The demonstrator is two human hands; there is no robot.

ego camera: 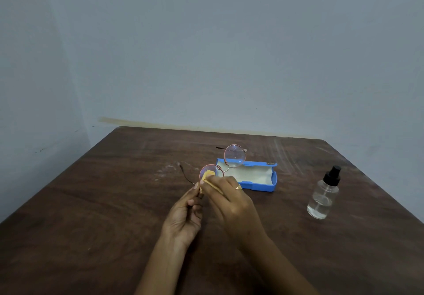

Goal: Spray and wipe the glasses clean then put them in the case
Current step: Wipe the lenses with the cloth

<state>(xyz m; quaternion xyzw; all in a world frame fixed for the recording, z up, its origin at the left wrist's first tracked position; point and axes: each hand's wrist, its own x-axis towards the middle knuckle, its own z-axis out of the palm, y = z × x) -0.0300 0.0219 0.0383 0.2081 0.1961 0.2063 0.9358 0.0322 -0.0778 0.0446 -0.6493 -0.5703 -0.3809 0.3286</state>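
Two hands are wiping round glasses with a yellow cloth.
The right hand is pinching the cloth in its curled fingers and pressing it on the near lens. The left hand is pinching the frame beside that lens, fingers curled in. The glasses are being held up over the table, in front of the open blue case. A spray bottle is standing well off to the right.

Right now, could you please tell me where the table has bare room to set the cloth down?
The table is bare left of the left hand, and between the case and the spray bottle. So is the near right corner, in front of the bottle. It is crowded mid-table, where the right hand, glasses and cloth bunch before the case.
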